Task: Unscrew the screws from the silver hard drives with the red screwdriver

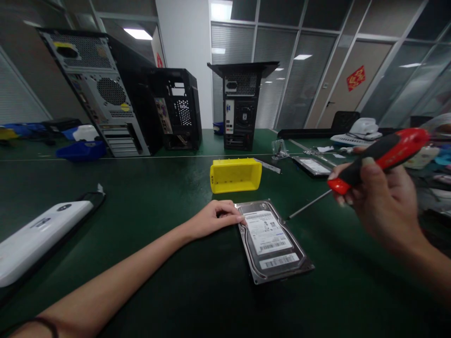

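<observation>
A silver hard drive (pixel 271 234) lies label up on the green table (pixel 169 286). My left hand (pixel 218 219) rests at its upper left edge, thumb on the rim and fingers curled against the side. In my right hand (pixel 387 202) is a screwdriver (pixel 378 162) with a red and black handle, gripped in closed fingers. Its thin shaft slants down to the left, and the tip is near the drive's right edge; whether it touches the drive I cannot tell. Just beyond the drive sits a yellow plastic bin (pixel 236 176), tipped with its opening toward me.
Computer cases stand at the back: a large tower (pixel 105 94), a smaller case (pixel 178 110) and another tower (pixel 241 108). A white device (pixel 42 234) with a cable lies left. A second drive (pixel 312 166) and a white cap (pixel 362 129) are at the right.
</observation>
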A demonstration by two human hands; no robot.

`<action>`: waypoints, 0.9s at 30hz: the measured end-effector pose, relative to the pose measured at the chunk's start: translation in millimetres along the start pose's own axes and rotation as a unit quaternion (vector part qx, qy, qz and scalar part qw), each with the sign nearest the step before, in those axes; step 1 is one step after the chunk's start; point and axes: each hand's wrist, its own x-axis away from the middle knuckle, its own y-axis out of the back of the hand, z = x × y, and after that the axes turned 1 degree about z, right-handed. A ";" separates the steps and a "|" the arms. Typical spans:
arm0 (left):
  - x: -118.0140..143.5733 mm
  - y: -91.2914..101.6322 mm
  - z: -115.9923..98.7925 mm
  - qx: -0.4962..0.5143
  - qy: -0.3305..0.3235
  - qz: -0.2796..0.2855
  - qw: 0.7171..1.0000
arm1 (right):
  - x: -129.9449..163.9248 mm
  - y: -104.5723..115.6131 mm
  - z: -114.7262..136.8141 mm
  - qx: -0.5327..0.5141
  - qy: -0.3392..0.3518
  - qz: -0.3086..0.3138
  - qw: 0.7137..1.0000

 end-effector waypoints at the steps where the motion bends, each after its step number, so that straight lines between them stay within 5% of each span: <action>1: -0.1 0.0 0.0 0.000 0.001 -0.001 1.000 | 1.9 -1.3 -0.8 0.008 0.003 0.010 1.000; 27: -0.4 0.1 0.9 0.001 -0.001 0.005 1.000 | -3.3 -11.9 0.5 0.050 0.019 0.045 0.998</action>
